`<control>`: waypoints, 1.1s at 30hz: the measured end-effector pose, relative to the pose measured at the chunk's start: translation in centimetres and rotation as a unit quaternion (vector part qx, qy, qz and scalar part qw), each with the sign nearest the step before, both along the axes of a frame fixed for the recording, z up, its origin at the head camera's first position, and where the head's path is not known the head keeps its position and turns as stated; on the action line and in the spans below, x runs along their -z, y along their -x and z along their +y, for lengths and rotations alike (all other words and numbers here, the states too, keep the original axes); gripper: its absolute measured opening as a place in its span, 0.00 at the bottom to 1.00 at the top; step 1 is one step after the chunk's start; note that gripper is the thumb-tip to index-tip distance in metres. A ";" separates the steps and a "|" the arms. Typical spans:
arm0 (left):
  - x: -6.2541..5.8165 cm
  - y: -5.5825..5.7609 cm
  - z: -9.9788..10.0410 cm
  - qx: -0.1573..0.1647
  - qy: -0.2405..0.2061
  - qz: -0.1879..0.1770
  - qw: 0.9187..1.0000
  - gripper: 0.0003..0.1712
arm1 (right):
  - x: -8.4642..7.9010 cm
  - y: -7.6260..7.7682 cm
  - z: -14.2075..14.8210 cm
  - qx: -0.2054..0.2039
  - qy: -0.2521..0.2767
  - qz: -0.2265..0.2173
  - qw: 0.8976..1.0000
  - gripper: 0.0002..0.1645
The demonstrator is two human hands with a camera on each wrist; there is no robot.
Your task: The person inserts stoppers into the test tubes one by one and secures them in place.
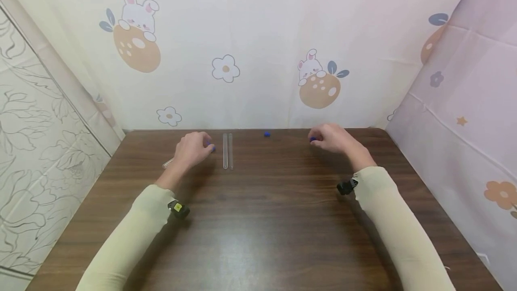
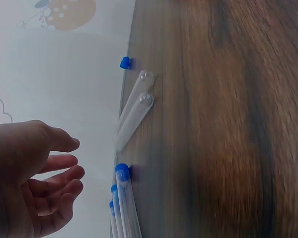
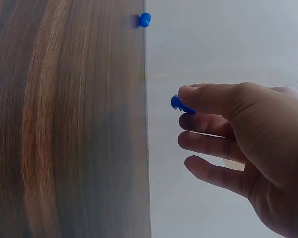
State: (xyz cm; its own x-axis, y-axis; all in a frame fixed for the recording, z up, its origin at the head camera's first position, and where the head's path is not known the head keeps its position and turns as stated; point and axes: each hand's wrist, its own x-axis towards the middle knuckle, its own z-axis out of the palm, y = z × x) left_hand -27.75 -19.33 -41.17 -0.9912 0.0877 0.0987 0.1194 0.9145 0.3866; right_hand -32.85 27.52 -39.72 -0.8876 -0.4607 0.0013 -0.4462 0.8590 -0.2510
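Note:
My right hand [image 1: 333, 138] pinches a small blue cap [image 3: 176, 102] between thumb and index finger, and its other fingers are bent loosely. The left hand [image 2: 35, 178] holds nothing; its fingers are relaxed and slightly bent. Close by it lie several clear test tubes [image 2: 130, 213] with blue caps on, partly covered by this hand in the head view. To the right of the left hand, two uncapped clear test tubes [image 1: 225, 152] lie side by side with their rounded ends toward me. Another blue cap [image 1: 267, 134] lies by the table's back edge, between the tubes and the right hand.
The brown wooden table [image 1: 258, 219] ends at the back against a white curtain [image 1: 262, 89] printed with rabbits and flowers. A patterned panel [image 1: 40, 138] stands on the left, and the curtain continues along the right side. Each sleeve carries a small black wrist camera [image 1: 179, 210].

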 end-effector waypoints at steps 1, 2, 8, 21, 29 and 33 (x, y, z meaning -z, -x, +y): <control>0.0 0.0 0.2 0.000 -0.001 0.001 1.000 0.22 | 0.0 0.0 -0.2 -0.001 0.002 -0.002 1.000 0.10; 0.0 0.0 0.4 0.000 -0.003 0.002 1.000 0.22 | 0.0 0.0 -0.3 -0.001 0.002 -0.003 1.000 0.11; 0.2 0.3 1.7 0.000 -0.022 0.003 1.000 0.21 | 0.1 -0.3 -0.9 -0.001 0.007 -0.006 1.000 0.12; 3.7 3.3 2.2 -0.017 -0.042 -0.003 0.999 0.21 | 1.0 -1.0 -1.5 -0.008 0.035 0.003 0.999 0.13; 6.5 5.8 1.3 -0.024 -0.033 -0.020 0.999 0.26 | 1.0 -1.4 -2.1 -0.013 0.042 0.005 0.999 0.14; 8.5 7.2 0.8 -0.026 -0.024 -0.008 0.999 0.27 | 0.9 -1.5 -2.3 -0.016 0.048 0.007 0.999 0.14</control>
